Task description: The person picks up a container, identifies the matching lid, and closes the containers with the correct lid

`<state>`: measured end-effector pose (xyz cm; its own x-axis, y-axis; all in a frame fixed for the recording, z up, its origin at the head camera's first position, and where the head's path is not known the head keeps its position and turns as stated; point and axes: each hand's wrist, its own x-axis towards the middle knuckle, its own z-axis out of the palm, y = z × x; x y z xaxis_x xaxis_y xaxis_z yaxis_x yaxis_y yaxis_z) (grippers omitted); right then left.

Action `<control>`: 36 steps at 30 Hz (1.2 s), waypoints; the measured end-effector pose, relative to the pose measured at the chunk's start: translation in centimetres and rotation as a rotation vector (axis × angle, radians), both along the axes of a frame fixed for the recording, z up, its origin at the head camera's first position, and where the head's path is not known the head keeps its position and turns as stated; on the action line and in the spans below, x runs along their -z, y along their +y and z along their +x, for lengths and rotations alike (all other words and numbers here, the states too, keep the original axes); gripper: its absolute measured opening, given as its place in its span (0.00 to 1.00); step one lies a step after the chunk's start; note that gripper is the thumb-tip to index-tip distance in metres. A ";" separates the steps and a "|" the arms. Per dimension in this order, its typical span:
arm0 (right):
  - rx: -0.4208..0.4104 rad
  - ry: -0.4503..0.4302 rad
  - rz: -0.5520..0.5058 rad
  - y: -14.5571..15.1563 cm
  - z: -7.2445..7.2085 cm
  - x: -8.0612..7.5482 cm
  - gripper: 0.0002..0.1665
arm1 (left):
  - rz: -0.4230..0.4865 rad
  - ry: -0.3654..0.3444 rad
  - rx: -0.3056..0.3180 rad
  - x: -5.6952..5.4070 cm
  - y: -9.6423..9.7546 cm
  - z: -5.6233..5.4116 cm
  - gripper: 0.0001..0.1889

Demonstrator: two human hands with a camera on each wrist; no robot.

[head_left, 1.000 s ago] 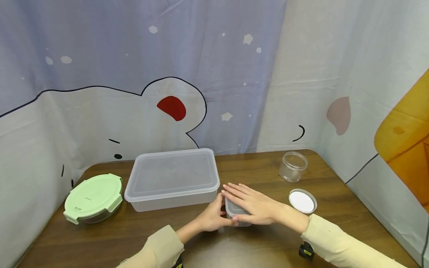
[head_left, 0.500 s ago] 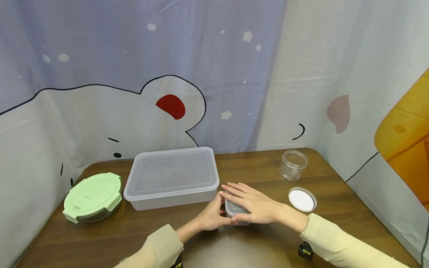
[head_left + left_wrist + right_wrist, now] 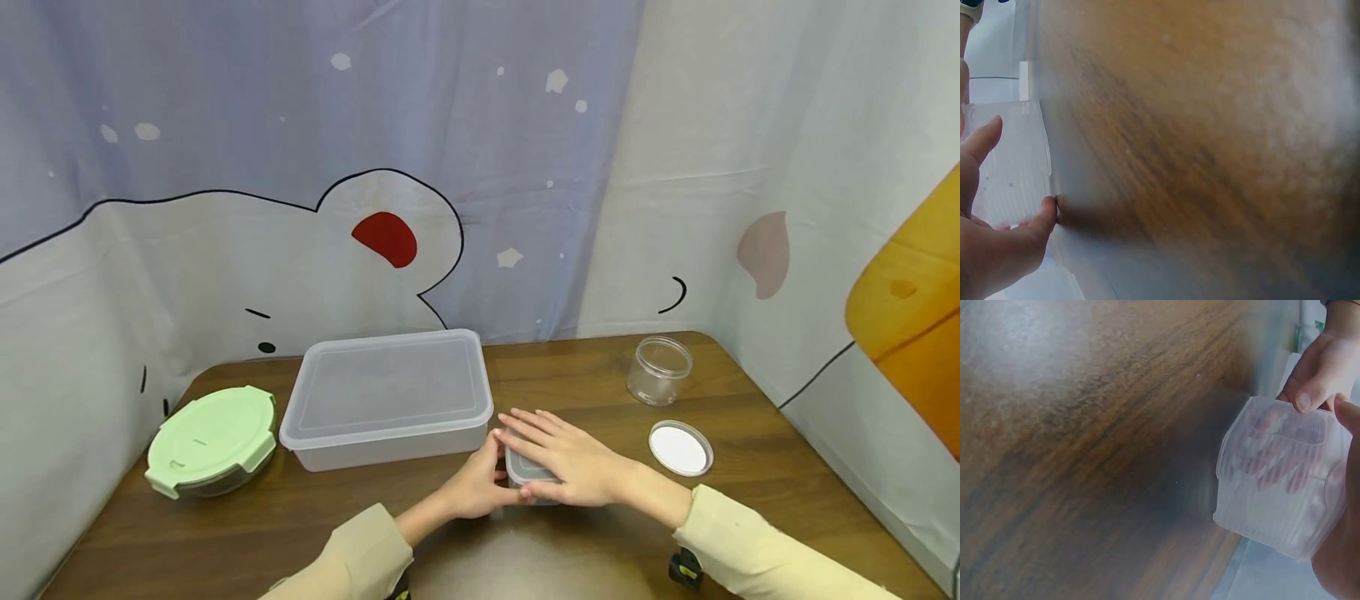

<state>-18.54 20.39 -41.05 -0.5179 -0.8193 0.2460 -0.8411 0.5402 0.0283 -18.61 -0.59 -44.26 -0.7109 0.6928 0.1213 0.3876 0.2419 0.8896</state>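
At the head view's lower centre, a small clear lidded box has its left side pinched in the grip of the left hand, while the right hand lies over its top, fingers straight, and a large translucent container rests on the surface further upper left

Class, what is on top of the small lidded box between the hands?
The right hand lies across the lid. Some lid shows between its thumb and fingers; the part beneath the hand is covered and cannot be seen.
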 end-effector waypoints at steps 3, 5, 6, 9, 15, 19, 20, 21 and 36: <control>0.002 0.008 -0.006 0.0 0.0 0.2 0.42 | -0.008 0.000 -0.014 0.0 0.1 0.0 0.47; 0.004 0.014 -0.010 -0.1 0.0 0.3 0.42 | -0.013 -0.002 -0.020 0.0 0.1 0.1 0.47; 0.005 0.012 -0.013 -0.1 0.0 0.3 0.42 | -0.015 -0.001 -0.019 0.0 0.1 0.1 0.47; 0.009 0.020 -0.017 -0.1 0.0 0.5 0.41 | -0.012 0.006 -0.011 0.0 0.1 0.2 0.46; 0.004 0.023 -0.071 -0.1 0.1 0.9 0.40 | -0.009 0.025 0.003 0.0 0.3 0.4 0.46; 0.013 0.017 -0.099 -0.1 0.2 1.0 0.40 | -0.004 0.031 -0.009 0.0 0.4 0.5 0.46; 0.016 0.017 -0.099 -0.1 0.1 1.0 0.40 | -0.002 0.030 -0.015 0.0 0.4 0.6 0.46; 0.019 0.020 -0.097 -0.1 0.1 1.0 0.41 | -0.002 0.030 -0.022 0.0 0.5 0.6 0.46; 0.061 -0.006 0.000 -0.3 0.5 0.4 0.42 | -0.015 0.040 -0.057 0.1 0.4 0.6 0.48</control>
<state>-18.00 20.05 -41.44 -0.5683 -0.7863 0.2425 -0.8067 0.5905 0.0238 -18.00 -0.17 -44.34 -0.7438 0.6535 0.1404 0.4078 0.2773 0.8700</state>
